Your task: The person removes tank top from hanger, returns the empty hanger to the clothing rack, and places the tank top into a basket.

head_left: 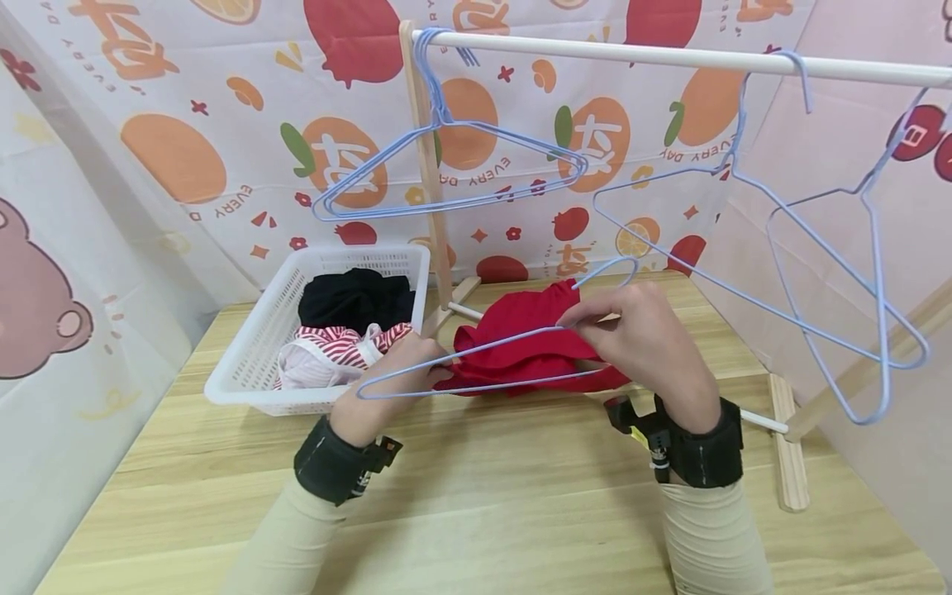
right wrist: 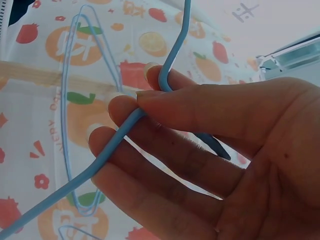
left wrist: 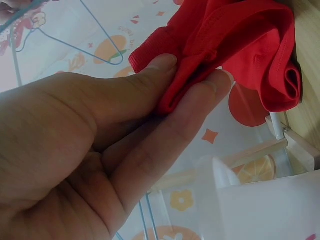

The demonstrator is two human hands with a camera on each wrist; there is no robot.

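Note:
My right hand (head_left: 647, 343) pinches a light blue wire hanger (right wrist: 107, 152) just below its hook, between thumb and fingers. The hanger is tilted, its long arm reaching left across my left wrist area in the head view. A red garment (head_left: 524, 318) lies bunched on the table behind the hanger. With thumb and fingers, my left hand (left wrist: 115, 135) pinches a folded ribbed edge of that red garment (left wrist: 260, 55). In the head view the hanger and wrist partly hide my left hand's fingertips. Part of the garment sits behind my right hand.
A white plastic basket (head_left: 249, 351) on the left holds black clothing (head_left: 357, 299) and red-and-white striped clothing (head_left: 335, 343). Several blue hangers (head_left: 446, 207) hang at the left of the white rail (head_left: 617, 51), others (head_left: 825, 335) at the right. The rack's wooden foot (head_left: 788, 446) stands at right.

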